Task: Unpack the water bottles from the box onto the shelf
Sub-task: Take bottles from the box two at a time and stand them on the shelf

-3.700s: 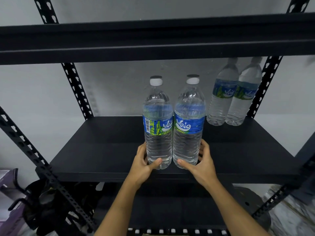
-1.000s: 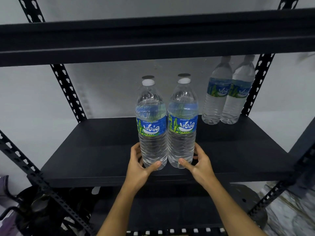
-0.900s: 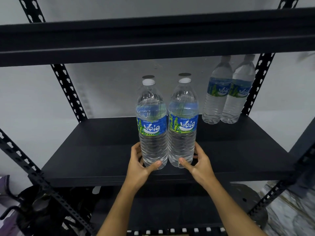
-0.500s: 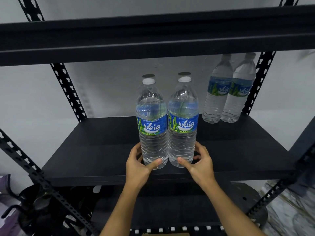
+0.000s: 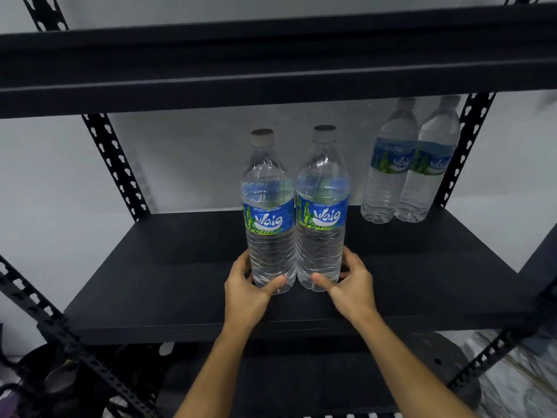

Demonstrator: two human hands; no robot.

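- Left grip (image 5: 245, 292): curled round the base of the left bottle (image 5: 269, 224). The thumb (image 5: 275, 283) lies across the front near the bottom and the fingers (image 5: 241, 263) wrap round the outer left side. The hand is closed on the plastic, not spread.
- Right grip (image 5: 351, 285): mirrors it on the right bottle (image 5: 322, 218), with the thumb (image 5: 321, 280) across the front low down and the fingers (image 5: 351, 260) curled round the outer right side.
- The two thumbs point toward each other, close but apart.
- The held bottles are upright, side by side, with their bodies touching along the labelled middle. Their bases are at the front part of the shelf (image 5: 168, 267). I cannot tell whether they bear on the board or sit just clear of it.
- Contents: clear water up into the shoulder of each. The caps are on. Blue and green labels face the camera, reading "Waig".
- Both forearms come up from the bottom edge and converge on the pair.
- Back right corner of the same shelf: two more bottles (image 5: 387, 176) (image 5: 428, 179) of the same kind, upright and touching each other. They stand against the wall (image 5: 45, 176) beside the right rear upright (image 5: 464, 152), well apart from the held pair.
- The shelf is a dark board. The perforated left rear upright (image 5: 116, 164) is black metal.
- The upper shelf beam (image 5: 271, 61) crosses the whole view above the bottle caps.
- Below the shelf, lower left: dark objects (image 5: 60, 378), too dim to identify.
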